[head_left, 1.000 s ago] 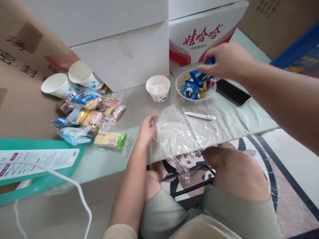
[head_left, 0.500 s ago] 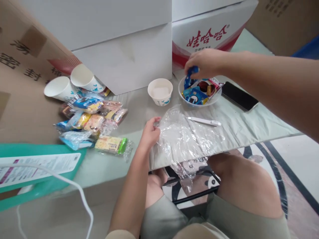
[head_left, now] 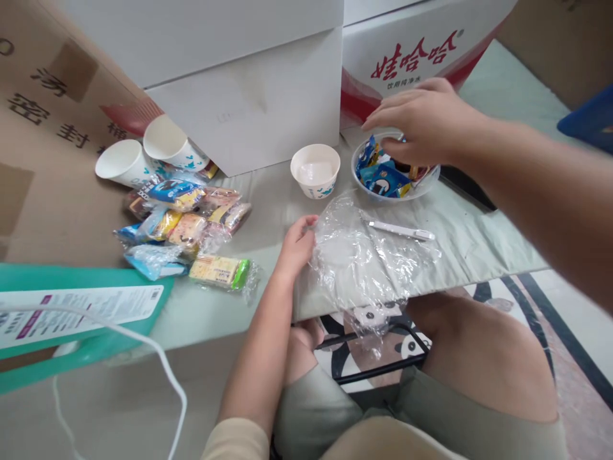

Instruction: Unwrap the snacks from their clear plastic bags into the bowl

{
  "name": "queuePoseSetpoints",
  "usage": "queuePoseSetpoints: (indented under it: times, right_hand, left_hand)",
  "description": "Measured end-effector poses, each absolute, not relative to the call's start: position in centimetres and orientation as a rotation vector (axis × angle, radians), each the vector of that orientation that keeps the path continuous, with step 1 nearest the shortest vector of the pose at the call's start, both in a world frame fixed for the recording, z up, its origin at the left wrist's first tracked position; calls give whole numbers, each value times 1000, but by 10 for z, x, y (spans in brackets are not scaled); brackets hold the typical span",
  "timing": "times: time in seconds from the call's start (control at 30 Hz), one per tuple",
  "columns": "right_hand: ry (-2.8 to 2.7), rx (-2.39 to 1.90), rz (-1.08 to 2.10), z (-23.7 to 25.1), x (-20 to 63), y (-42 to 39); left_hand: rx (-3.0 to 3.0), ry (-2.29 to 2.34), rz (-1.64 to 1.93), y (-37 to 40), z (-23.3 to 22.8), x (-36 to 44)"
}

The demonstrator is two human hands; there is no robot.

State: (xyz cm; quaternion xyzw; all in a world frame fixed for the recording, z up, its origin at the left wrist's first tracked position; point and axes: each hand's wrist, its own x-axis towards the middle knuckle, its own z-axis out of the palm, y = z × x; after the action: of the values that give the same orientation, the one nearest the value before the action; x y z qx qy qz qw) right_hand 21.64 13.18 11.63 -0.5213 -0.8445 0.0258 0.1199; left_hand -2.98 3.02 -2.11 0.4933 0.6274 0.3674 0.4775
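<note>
My left hand rests on the table edge, fingers curled on the left rim of a crinkled clear plastic film. The film lies on the pale green cloth and hangs over the front edge above my knees. My right hand reaches over a clear bowl of small snack packets, mostly blue ones. Its fingers are stretched flat on top of them, and I see no packet in its grip.
A small paper cup stands left of the bowl; two more cups lie tipped at the left above a pile of wrapped snacks. A white pen and a dark phone lie nearby. White boxes, a teal box and a white cable surround the area.
My right hand carried a blue packet over the bowl, lowered it in and now lies flat on the packets. My left hand stayed at the film's edge. The view shifted slightly.
</note>
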Motion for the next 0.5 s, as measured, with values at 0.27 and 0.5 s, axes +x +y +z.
queuePoseSetpoints:
  times: [0.27,0.5]
  right_hand:
    - [-2425,-1469,443,6,176,-93]
    - [-2492,-1563,210,-17,153,-141]
  left_hand:
    - [1073,1567,1011,20,-11,-27]
    - [603,1549,1072,11,-1,-37]
